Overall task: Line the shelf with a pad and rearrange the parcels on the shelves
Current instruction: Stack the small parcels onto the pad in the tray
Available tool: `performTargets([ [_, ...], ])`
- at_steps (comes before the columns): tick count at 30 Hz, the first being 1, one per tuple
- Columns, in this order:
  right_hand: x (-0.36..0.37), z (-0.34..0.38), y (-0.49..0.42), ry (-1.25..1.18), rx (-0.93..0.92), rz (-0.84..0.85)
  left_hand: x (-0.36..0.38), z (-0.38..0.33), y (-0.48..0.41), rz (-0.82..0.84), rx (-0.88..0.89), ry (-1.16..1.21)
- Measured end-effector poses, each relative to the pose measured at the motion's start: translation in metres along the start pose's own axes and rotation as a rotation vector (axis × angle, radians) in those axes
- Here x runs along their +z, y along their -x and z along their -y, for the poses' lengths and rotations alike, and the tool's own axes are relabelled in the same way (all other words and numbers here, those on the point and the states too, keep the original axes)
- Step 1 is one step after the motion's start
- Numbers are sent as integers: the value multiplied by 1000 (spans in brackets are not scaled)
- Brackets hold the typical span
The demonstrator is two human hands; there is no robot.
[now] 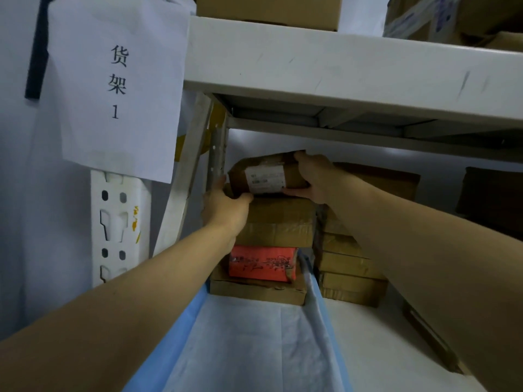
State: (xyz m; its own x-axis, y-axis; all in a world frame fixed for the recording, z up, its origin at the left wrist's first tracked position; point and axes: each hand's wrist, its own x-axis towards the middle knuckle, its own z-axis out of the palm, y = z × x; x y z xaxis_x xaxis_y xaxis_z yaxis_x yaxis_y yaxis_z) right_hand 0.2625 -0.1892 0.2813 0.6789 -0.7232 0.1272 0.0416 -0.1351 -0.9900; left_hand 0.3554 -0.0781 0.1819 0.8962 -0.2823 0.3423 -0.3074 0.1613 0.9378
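Note:
A small brown parcel (267,175) with a white label sits tilted on top of a stack at the back left of the shelf. My left hand (225,206) grips its lower left corner. My right hand (312,178) holds its right end, fingers over the top and thumb underneath. Under it lie a taped brown box (280,222), a red parcel (261,264) and a flat brown box (257,290). A white pad with blue edges (246,346) covers the shelf floor in front of the stack.
A second stack of flat brown boxes (348,264) stands right of the first. A dark box (492,193) sits at far right. The upper shelf board (339,69) carries more cartons. A paper sign (119,80) hangs on the white upright (119,227) at left.

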Motion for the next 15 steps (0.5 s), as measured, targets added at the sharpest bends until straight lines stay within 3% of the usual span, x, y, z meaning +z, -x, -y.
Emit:
performTargets([
  [6,-4,-9,-7,455,-193,-135,0,-1,1,26,-18,-11],
  [12,-16,-21,-1,576,-204,-100,2,-1,3,-4,-46,-41],
  [15,-26,-30,3,583,-273,-106,5,-6,8,-105,-10,-115],
])
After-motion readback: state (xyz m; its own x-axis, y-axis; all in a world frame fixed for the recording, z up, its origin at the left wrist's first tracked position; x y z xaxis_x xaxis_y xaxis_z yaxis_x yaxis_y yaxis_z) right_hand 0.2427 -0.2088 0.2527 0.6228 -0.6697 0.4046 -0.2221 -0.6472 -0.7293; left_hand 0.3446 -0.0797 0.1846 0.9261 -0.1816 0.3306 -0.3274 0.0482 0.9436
